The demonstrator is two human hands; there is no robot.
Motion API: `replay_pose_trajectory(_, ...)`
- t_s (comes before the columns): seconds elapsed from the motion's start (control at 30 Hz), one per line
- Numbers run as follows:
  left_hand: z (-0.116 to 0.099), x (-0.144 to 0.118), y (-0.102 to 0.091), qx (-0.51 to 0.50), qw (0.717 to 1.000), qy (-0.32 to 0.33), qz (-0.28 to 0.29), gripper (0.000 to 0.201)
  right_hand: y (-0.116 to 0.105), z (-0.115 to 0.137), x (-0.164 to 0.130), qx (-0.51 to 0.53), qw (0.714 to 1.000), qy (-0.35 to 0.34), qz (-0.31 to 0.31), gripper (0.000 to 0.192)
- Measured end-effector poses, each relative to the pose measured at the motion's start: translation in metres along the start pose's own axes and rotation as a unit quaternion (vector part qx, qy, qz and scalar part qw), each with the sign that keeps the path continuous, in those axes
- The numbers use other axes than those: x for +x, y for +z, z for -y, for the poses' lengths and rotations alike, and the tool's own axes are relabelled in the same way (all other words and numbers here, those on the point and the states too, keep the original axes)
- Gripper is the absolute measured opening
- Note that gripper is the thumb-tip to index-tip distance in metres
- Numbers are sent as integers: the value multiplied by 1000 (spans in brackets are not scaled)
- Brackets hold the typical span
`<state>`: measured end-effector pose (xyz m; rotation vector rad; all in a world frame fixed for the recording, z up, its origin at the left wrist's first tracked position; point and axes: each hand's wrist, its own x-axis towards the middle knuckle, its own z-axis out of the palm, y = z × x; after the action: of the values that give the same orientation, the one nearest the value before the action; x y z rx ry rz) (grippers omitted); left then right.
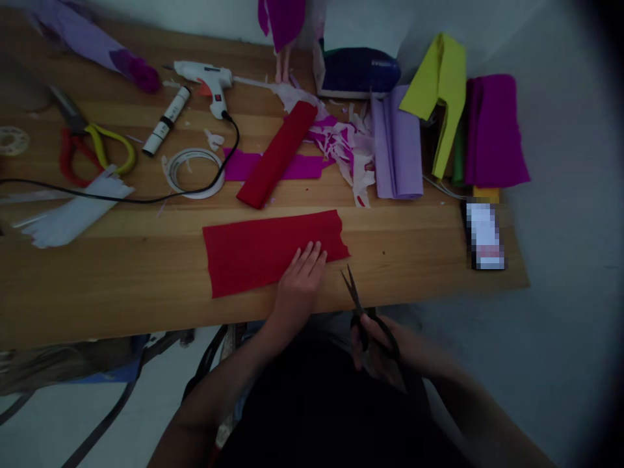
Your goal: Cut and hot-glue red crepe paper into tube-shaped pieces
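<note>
A rectangular red sheet (248, 253), looking like crepe paper or felt, lies flat near the front edge of the table; its right edge is jagged. My left hand (303, 279) rests on its lower right part, palm down, fingers stretched out. My right hand (383, 344) grips the handles of black scissors (355, 292) at the table's front edge. Their blades are slightly apart and point up toward the sheet's right corner, not touching it. Behind the sheet, a folded red roll (277, 156) lies across a magenta strip (305, 167).
On the wooden table (414, 260) are a glue gun (209, 78), a marker (167, 121), a tape roll (194, 172), pliers-like cutters (95, 140), glue sticks (78, 208), and paper scraps (348, 140). Lilac (397, 143), yellow (441, 84) and magenta rolls (494, 130) stand right, near a phone (485, 235).
</note>
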<state>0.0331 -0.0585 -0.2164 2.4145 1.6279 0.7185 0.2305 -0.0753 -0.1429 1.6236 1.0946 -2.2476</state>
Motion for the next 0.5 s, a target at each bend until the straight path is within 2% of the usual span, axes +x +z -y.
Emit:
replay_pose_trajectory(0.2, 0, -2, -2, -27, 1000, 11, -3, 35, 4, 2, 4, 0, 999, -21, -27, 64)
replay_pose_trajectory(0.37, 2, -6, 0, -38, 998, 20, -50, 33, -2, 5, 13, 10, 999, -32, -29, 68)
replay_pose_trajectory(0.5, 2, -8, 0, -54, 996, 42, -61, 34, -4, 5, 15, 8, 998, -42, -37, 68)
